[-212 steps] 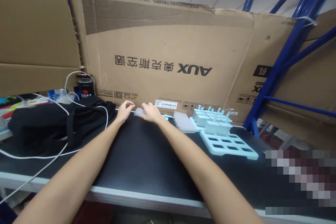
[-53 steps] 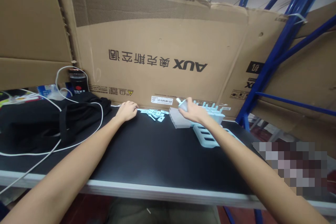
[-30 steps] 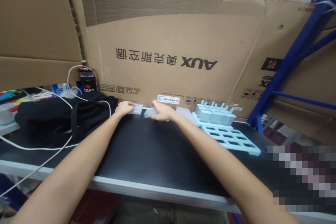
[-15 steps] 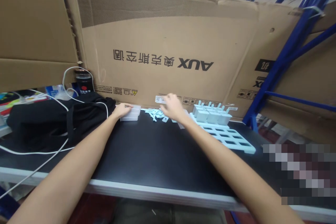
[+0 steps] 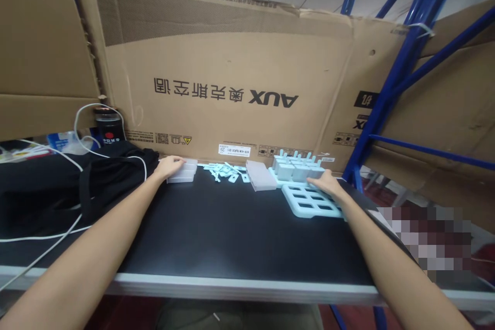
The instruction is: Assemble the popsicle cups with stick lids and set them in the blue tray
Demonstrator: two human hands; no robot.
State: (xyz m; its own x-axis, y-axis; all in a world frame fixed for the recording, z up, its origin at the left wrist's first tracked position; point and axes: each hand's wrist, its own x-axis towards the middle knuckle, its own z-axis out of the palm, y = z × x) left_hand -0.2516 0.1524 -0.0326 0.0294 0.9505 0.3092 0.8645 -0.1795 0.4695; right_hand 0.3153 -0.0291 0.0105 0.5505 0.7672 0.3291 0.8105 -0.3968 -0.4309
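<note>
My left hand (image 5: pixel 169 167) is closed at the left end of a translucent white compartment tray (image 5: pixel 187 171), its fingers over the edge. My right hand (image 5: pixel 327 183) grips the right side of a light blue ice pop mold set (image 5: pixel 285 171), thumb at the front; its other fingers are partly hidden. Handles stick up from the molds. In front of them lies a light blue frame (image 5: pixel 296 208) with rectangular openings, partly covered by my right hand and forearm. Between my hands are a loose pile of light blue sticks (image 5: pixel 220 170) and a translucent whitish box-like piece (image 5: pixel 261 175).
The black tabletop (image 5: pixel 224 232) has a pale metal front edge. A black bag (image 5: pixel 42 185) with white cables lies at the left, before a dark jar (image 5: pixel 109 125). A large cardboard sheet (image 5: pixel 224 62) stands behind, with blue rack posts (image 5: pixel 390 87) at the right.
My right hand has moved right, from above the sticks to the mold set. My left hand stays at the compartment tray. The view has shifted slightly right.
</note>
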